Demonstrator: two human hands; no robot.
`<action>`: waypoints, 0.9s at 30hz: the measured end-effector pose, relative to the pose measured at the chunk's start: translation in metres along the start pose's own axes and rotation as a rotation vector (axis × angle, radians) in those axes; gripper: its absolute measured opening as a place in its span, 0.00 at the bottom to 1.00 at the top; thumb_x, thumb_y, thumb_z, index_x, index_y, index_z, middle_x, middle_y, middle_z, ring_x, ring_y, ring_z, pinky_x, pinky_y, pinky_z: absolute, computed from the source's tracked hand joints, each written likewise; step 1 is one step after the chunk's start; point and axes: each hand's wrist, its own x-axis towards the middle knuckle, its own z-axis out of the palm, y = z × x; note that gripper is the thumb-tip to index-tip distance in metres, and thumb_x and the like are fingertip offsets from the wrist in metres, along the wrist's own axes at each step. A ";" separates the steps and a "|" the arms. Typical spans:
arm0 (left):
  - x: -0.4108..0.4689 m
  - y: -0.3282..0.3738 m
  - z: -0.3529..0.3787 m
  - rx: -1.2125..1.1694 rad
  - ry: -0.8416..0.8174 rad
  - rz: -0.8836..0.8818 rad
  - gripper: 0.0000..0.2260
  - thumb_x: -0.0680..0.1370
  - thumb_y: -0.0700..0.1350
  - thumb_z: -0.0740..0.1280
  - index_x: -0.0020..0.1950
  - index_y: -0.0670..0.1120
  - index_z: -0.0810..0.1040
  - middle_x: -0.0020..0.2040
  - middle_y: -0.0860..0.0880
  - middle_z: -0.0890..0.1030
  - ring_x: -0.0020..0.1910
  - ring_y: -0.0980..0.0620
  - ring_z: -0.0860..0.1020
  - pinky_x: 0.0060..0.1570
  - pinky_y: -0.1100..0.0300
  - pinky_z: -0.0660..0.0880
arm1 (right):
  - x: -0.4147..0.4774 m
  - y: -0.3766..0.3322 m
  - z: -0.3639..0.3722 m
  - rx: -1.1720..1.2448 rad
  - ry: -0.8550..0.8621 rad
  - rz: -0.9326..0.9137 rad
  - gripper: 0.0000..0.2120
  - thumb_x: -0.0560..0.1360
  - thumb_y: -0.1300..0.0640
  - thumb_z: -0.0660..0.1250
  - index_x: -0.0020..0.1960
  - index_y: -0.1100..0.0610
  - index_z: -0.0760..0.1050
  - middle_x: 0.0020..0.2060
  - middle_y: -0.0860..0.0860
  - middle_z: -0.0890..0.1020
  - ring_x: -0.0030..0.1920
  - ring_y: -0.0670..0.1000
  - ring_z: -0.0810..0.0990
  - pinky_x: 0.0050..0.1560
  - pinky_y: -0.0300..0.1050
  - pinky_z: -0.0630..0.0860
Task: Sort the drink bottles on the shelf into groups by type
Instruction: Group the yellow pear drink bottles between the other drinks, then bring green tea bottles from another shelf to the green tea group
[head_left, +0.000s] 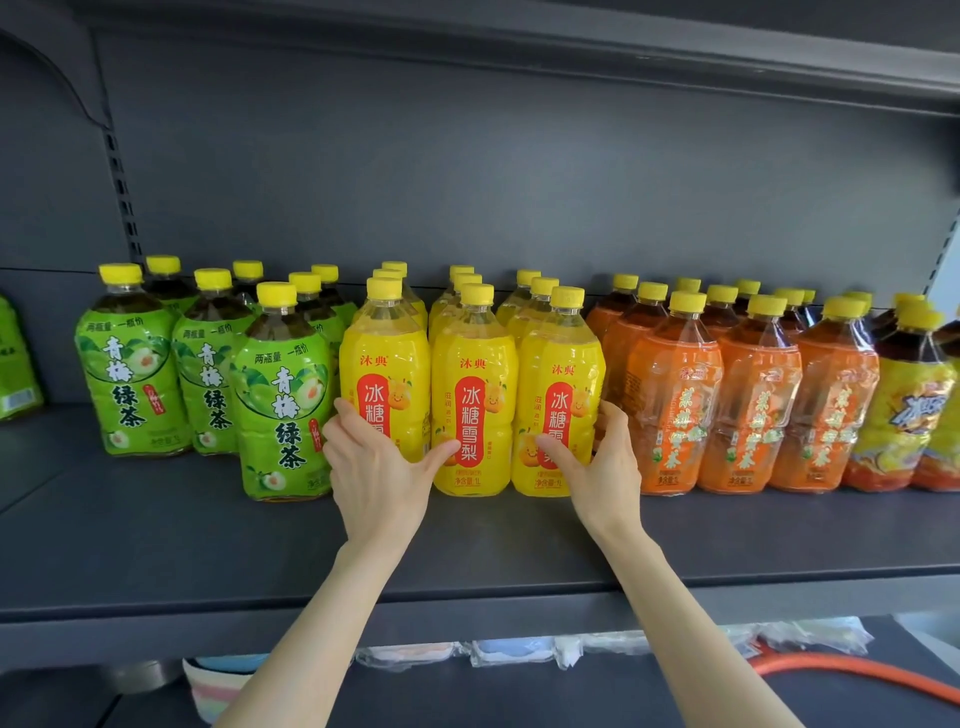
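Yellow-labelled clear plastic bottles with yellow caps (474, 374) stand upright mid-shelf, in three rows running front to back. Left hand (376, 473) wraps the lower body of the front left yellow bottle (384, 364): fingers curled round its left side, thumb stretched across the front, tip reaching the middle bottle. Right hand (605, 467) grips the front right yellow bottle (561, 364) low down: thumb on the label face, fingers curled round its right side. Both bottles stand on the dark grey metal shelf (467, 540). Just left, close against the yellow group: green-labelled bottles of dark tea (283, 400), yellow caps, the nearest one set forward of its neighbours. Just right: orange-labelled bottles (675, 395), several rows deep. Far right: bottles with yellow-and-orange labels and blue lettering (904, 405). Far left edge, well apart: a green-labelled pack (15, 364), partly cut off. Dark grey back panel (467, 182) behind. Under the shelf: clear plastic packets (519, 649), an orange hose (857, 670), a pastel-striped item (213, 691), kind unclear.
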 end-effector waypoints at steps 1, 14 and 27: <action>-0.001 0.001 -0.001 0.003 -0.005 0.000 0.57 0.60 0.68 0.70 0.74 0.35 0.50 0.65 0.36 0.65 0.63 0.38 0.68 0.53 0.46 0.73 | -0.001 0.000 0.000 -0.009 -0.009 0.002 0.38 0.69 0.42 0.70 0.72 0.54 0.58 0.67 0.53 0.72 0.63 0.54 0.75 0.60 0.55 0.76; -0.027 -0.021 -0.047 0.164 -0.179 0.208 0.20 0.77 0.54 0.62 0.65 0.46 0.71 0.63 0.46 0.75 0.53 0.43 0.79 0.46 0.51 0.75 | -0.050 -0.012 -0.014 -0.495 -0.124 -0.114 0.25 0.78 0.50 0.63 0.72 0.54 0.63 0.63 0.53 0.75 0.52 0.57 0.80 0.48 0.53 0.78; 0.038 -0.113 -0.214 0.014 0.027 0.379 0.05 0.75 0.49 0.67 0.44 0.49 0.81 0.37 0.54 0.83 0.36 0.55 0.81 0.39 0.56 0.79 | -0.107 -0.178 0.105 -0.231 -0.125 -0.487 0.10 0.78 0.52 0.63 0.53 0.56 0.79 0.42 0.52 0.85 0.42 0.55 0.83 0.42 0.51 0.79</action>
